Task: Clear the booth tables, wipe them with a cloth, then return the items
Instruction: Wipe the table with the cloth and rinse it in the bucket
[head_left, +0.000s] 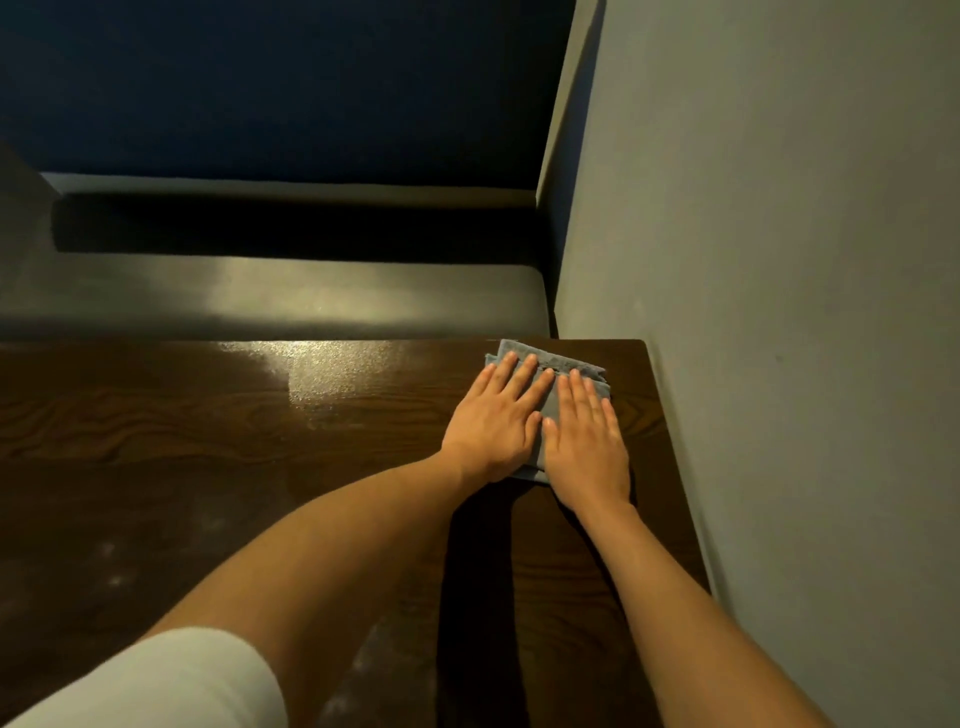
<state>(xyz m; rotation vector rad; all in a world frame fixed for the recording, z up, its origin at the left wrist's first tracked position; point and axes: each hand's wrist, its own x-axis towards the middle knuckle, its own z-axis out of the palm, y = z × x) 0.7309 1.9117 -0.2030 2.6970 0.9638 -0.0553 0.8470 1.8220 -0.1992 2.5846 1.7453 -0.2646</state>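
Grey-blue, folded and a little rumpled, the cloth (550, 387) lies flat on the dark wood-grain desk (208, 426), pinned under both hands. The left hand (496, 421) rests on its left half with fingers straight and slightly spread, fingertips pointing toward the desk's far edge; this grip is fully extended, pressing down and curled round nothing. Just beside it, thumbs nearly touching, the right hand (584, 439) lies the same way on the cloth's right half, palm down, fingers straight and close together, likewise a flat press with nothing pinched. A strip of the cloth shows between the two hands, its far corner pokes out past the fingertips, and a small edge shows below the wrists.

To the right of the right hand, a narrow band of bare desk runs up to the grey wall (779, 312), which meets the desk along its whole right side. Beyond the fingertips, past the desk's far edge, sits the dark booth seat (260, 301) with a deep blue backrest (260, 88) above it. To the left of the left hand, a bright sheen of reflected light (322, 379) lies on the desk. Both forearms are bare; a pale sleeve (171, 686) covers the left upper arm at the lower left.
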